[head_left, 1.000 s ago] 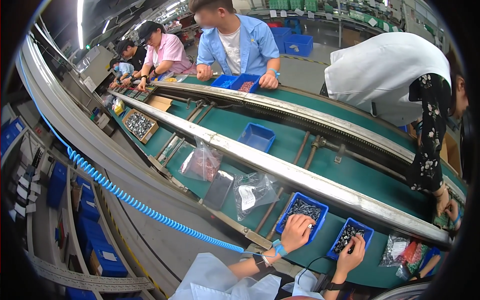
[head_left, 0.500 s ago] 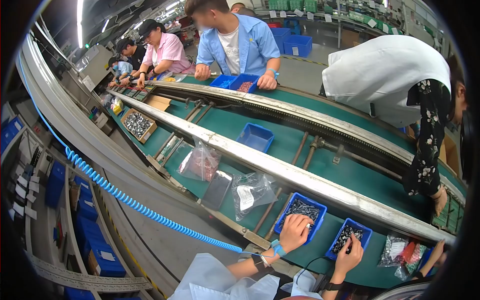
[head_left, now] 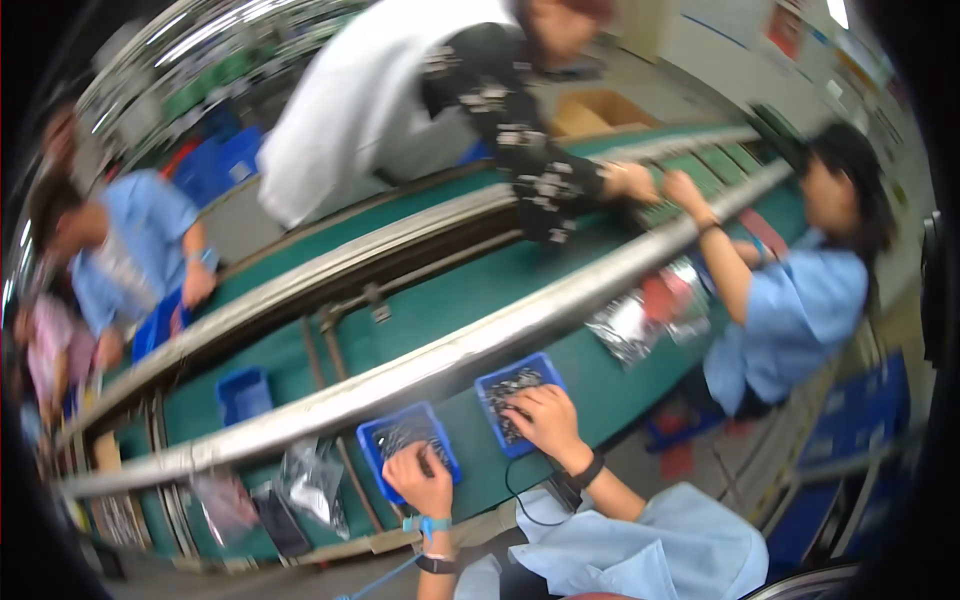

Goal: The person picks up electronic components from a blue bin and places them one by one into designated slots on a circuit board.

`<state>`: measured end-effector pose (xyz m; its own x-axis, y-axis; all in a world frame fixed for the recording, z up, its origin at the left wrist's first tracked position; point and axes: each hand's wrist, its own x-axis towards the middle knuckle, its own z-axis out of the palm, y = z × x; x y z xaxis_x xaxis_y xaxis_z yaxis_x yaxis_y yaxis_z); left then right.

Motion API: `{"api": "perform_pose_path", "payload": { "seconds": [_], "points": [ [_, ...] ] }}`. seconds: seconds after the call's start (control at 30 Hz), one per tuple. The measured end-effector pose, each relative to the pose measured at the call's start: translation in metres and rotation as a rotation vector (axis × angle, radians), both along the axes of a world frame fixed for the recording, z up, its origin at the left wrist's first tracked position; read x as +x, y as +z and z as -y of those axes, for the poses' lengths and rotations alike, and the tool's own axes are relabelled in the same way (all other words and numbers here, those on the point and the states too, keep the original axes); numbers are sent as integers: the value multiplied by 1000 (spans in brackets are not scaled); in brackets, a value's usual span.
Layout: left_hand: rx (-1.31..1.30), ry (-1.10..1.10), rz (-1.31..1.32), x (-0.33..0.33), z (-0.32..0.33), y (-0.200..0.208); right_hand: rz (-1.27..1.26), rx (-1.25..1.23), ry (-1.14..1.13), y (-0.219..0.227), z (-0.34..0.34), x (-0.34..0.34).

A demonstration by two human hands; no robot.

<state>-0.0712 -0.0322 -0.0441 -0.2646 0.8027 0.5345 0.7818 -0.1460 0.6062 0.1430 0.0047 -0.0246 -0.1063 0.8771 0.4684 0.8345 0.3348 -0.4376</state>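
Note:
Two blue plastic bins stand side by side on the green bench in front of me. My left hand [head_left: 421, 476] is over the near edge of the left bin [head_left: 367, 440], its fingers curled in a pinch. Small dark parts [head_left: 405, 432] fill that bin. My right hand [head_left: 547, 421] reaches into the right bin [head_left: 545, 366], its bent fingertips down among small black-and-silver parts [head_left: 508, 392]. Blur hides whatever either hand pinches. A blue wrist strap [head_left: 428, 523] with a cord is on my left wrist; a black band [head_left: 588, 470] is on the right.
A silver metal rail [head_left: 450, 352] runs beyond the bins. Left lie clear plastic bags [head_left: 312, 482] and a dark flat box [head_left: 280, 520]; right, bags of red and silver parts [head_left: 650, 310]. Co-workers' hands [head_left: 632, 183] meet over green boards. An empty blue bin [head_left: 243, 396] sits past the rail.
My view has swung to the right, bringing a seated co-worker in blue into sight. My right hand reaches further over its bin; my left stays at the left bin.

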Motion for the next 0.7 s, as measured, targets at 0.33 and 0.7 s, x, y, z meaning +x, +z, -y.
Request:
{"api": "perform_pose_path", "payload": {
  "seconds": [0.33, 0.7],
  "points": [
    [22, -13, -48, 8, 5, -5, -42, 61, -26, -10, 4, 7],
    [-12, -35, -100, 9, 1, -1, -26, -69, 14, -4, -1, 9]
  ]
}}
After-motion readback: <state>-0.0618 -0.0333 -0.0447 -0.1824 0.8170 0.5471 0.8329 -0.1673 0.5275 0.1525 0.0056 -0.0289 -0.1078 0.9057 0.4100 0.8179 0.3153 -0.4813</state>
